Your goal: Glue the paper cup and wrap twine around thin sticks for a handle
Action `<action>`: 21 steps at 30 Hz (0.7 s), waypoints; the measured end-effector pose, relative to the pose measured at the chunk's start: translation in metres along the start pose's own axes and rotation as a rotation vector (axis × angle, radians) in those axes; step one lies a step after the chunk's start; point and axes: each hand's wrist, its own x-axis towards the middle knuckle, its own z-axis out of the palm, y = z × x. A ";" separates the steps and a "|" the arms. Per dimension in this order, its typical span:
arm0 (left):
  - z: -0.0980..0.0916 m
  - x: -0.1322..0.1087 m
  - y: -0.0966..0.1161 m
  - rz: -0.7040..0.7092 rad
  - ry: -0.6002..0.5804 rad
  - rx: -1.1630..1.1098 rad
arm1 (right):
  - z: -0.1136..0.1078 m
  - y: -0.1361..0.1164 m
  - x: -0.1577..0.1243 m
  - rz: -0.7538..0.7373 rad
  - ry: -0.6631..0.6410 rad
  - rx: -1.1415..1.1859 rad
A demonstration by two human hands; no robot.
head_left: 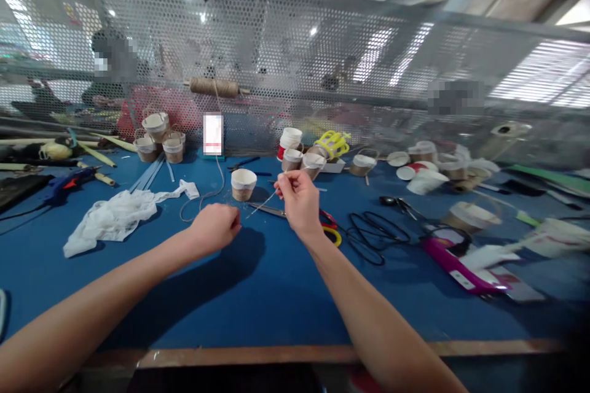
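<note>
My left hand (216,228) is closed in a loose fist over the blue table (258,295), pinching one end of a thin pale string (263,204). My right hand (300,198) is raised a little higher and to the right, its fingers pinched on the other part of that string. The string runs slanting between both hands. A small paper cup wrapped in twine (243,184) stands just behind the hands. A pair of scissors with red and yellow handles (328,226) lies under my right wrist.
A crumpled white plastic bag (115,216) lies at left, a blue glue gun (69,183) beyond it. Several twine-wrapped cups (159,135) and a twine spool (214,87) stand by the perforated metal screen (322,61). Black cord (375,234), a pink tool (454,265) and more cups (470,216) lie right. A person sits behind the screen.
</note>
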 end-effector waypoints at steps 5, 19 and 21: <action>-0.005 -0.010 -0.016 -0.128 -0.239 -0.800 | 0.003 -0.003 0.002 0.011 0.011 0.073; 0.011 -0.027 -0.021 -0.075 -0.225 -0.857 | 0.009 -0.010 -0.004 -0.011 -0.050 0.042; 0.014 -0.026 -0.015 0.015 0.031 -0.396 | 0.009 -0.009 -0.005 -0.012 -0.053 -0.007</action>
